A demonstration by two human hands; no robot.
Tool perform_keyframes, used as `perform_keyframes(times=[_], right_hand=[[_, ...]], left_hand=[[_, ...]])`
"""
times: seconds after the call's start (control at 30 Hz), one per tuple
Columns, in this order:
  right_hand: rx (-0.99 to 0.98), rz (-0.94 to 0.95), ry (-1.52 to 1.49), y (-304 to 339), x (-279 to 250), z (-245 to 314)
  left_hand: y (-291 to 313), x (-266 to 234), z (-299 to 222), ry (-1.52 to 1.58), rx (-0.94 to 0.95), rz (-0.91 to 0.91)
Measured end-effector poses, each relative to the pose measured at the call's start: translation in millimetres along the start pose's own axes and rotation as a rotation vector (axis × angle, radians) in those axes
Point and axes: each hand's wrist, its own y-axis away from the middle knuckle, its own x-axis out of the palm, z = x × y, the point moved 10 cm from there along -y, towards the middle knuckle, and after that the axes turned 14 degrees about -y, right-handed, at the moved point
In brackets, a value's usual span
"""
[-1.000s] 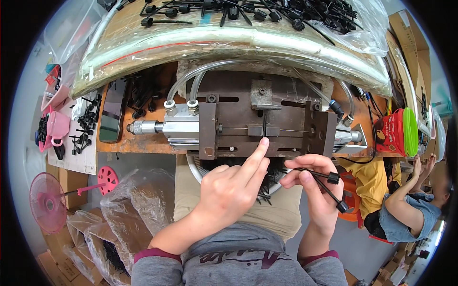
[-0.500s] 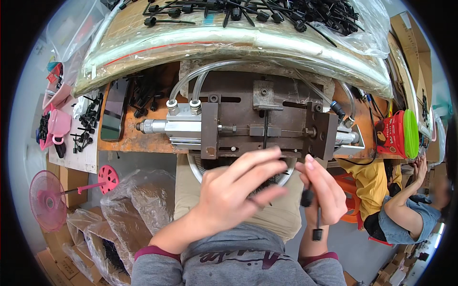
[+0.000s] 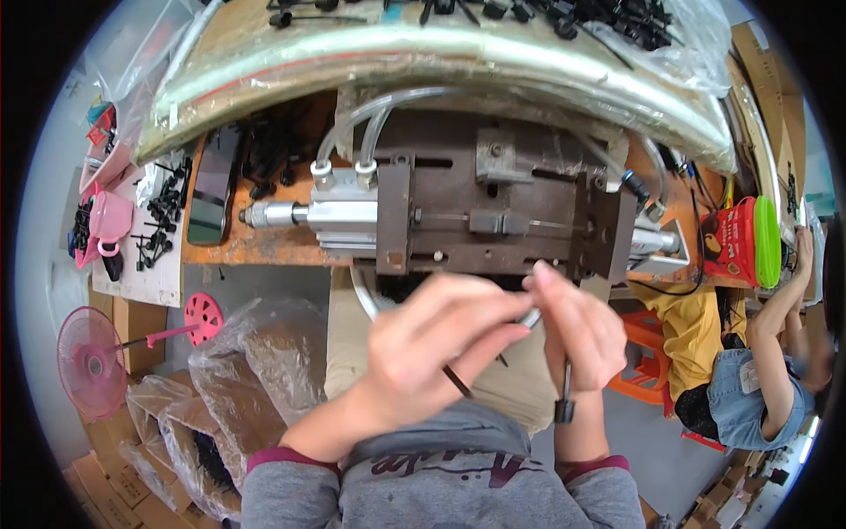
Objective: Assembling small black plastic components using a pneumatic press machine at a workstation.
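Note:
My left hand is closed just in front of the brown metal fixture. A thin dark rod sticks out below its fingers; the rod's other end is hidden. Beside it, nearly touching fingertips, my right hand is closed round a black stem with a knob, and the knob hangs below the palm. On the fixture, a small metal block lies between two air cylinders, the left one and the right one. Behind the block stands a grey bracket. Both hands partly cover a white-rimmed bowl on my lap.
Black knobbed stems lie heaped on the plastic-covered shelf above. A phone rests on the bench at left. Clear air hoses arch behind the fixture. At right are a red and green tub and a seated person.
The black stem that lay across the fixture's block is gone from there. My left hand has closed and now has a rod in it. Only one knob now shows below my right hand.

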Motion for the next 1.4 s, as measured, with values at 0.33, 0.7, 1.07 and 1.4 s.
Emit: perform_keyframes(times=[0.33,0.7,1.07,1.4], right_hand=[[-0.205,0.028,0.357,-26,25,19],[-0.298,-0.061,0.381,-28,31,25],[-0.113,-0.031,0.329,-10,-3,30],[-0.067,0.018,0.091,18,-12,35]], left_hand=[[-2,4,-11,0.171,-0.026,0.387],[6,-4,-12,0.196,-0.093,0.26],[16,25,5,-0.489,0.075,0.172],[2,42,4,-0.669,0.134,0.21]])
